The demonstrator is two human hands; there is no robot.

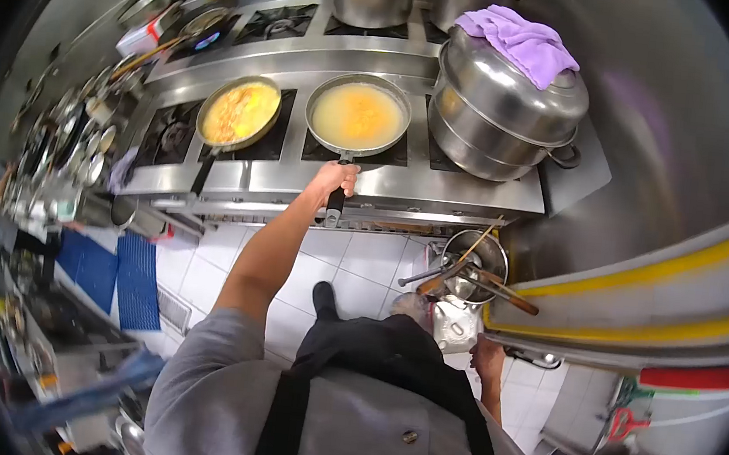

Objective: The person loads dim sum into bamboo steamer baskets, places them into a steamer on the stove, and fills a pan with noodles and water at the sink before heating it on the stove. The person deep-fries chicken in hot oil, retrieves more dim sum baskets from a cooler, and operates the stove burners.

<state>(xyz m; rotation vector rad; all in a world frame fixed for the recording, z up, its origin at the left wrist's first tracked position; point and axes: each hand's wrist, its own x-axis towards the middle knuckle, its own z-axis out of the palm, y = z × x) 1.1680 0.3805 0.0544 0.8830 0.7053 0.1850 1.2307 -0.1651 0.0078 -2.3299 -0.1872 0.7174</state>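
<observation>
My left hand (336, 183) is wrapped round the black handle of a frying pan (358, 116) on the stove's front row. Cloudy yellowish liquid fills this pan. To its left, a second frying pan (239, 114) holds a yellow and orange mixture, its handle pointing towards me. Low at my right side is my right hand (487, 359), beside a metal container (457, 326) near the counter edge. Its fingers are too small and shadowed to make out, as is anything in them.
A large lidded steel pot (513, 101) with a purple cloth (523, 43) stands at the right of the stove (255, 177). Below it, a pot (478, 254) holds long-handled tools. Tall pots stand behind. Blue mats (138, 280) lie on the floor at left.
</observation>
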